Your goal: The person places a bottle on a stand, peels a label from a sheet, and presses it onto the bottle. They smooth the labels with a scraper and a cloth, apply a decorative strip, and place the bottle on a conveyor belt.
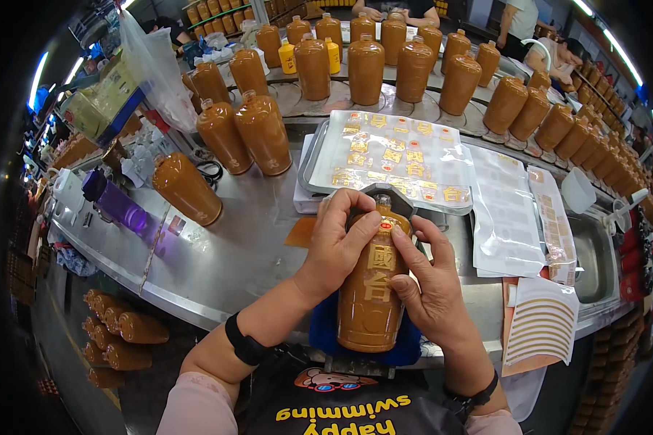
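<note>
A glossy brown bottle (370,319) with raised gold characters leans back in front of me, its neck against a dark angled rest (389,192) and its base over a blue cloth (406,344). My left hand (332,250) curls round the bottle's shoulder, thumb pressed beside a small red oval label (386,225). From the other side my right hand (432,290) holds the bottle, index fingertip at the label and thumb along its side. Just beyond lies a tray (312,163) bearing a clear sheet (453,156) of gold and red stickers.
Brown bottles (366,69) line the curved conveyor behind, with several more (187,190) at left. A purple drink bottle (120,203) stands far left. Backing sheets (504,210), a sheet of gold strips (540,326) and a sink (595,254) are at right. Other people work beyond.
</note>
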### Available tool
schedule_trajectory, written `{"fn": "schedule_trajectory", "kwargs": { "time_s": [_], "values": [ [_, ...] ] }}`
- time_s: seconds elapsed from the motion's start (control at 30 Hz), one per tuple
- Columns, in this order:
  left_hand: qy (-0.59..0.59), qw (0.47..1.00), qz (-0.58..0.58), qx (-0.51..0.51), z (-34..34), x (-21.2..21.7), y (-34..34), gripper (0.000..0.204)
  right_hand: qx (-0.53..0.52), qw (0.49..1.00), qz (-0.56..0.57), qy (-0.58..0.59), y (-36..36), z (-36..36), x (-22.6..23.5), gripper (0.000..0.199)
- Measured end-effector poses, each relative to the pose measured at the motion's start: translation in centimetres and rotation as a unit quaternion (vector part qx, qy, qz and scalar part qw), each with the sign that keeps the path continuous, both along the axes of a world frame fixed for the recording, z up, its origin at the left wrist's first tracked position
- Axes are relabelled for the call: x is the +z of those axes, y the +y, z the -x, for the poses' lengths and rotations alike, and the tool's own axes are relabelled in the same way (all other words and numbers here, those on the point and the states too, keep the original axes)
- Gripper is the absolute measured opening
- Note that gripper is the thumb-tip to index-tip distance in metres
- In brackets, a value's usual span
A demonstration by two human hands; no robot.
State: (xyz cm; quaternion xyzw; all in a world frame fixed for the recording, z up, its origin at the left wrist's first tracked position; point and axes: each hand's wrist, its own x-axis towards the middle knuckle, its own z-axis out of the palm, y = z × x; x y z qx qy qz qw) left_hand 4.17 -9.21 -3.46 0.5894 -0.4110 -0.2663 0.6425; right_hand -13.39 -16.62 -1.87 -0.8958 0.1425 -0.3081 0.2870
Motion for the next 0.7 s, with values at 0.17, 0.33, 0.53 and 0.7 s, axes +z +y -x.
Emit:
{"fn": "schedule_trajectory", "kwargs": {
  "time_s": [0.17, 0.33, 0.53, 0.7],
  "values": [
    [0.047, 0.999, 0.017, -0.019, -0.05, -0.09, -0.17, 0.022, 0.001, 1.000, -0.017, -0.006, 0.02, -0.05, -0.15, 0.054],
    [-0.043, 0.999, -0.024, -0.025, -0.42, -0.02, -0.30, 0.017, -0.005, 0.999, -0.032, -0.025, 0.26, -0.04, -0.35, 0.057],
    [-0.056, 0.998, -0.019, -0.030, -0.50, 0.06, -0.34, 0.017, -0.001, 0.999, -0.034, -0.017, 0.34, -0.03, -0.73, 0.056],
    [-0.062, 0.997, -0.012, -0.033, -0.34, 0.32, -0.31, 0.017, -0.002, 0.999, -0.033, -0.016, 0.41, 0.00, -0.64, 0.054]
  ]
}}
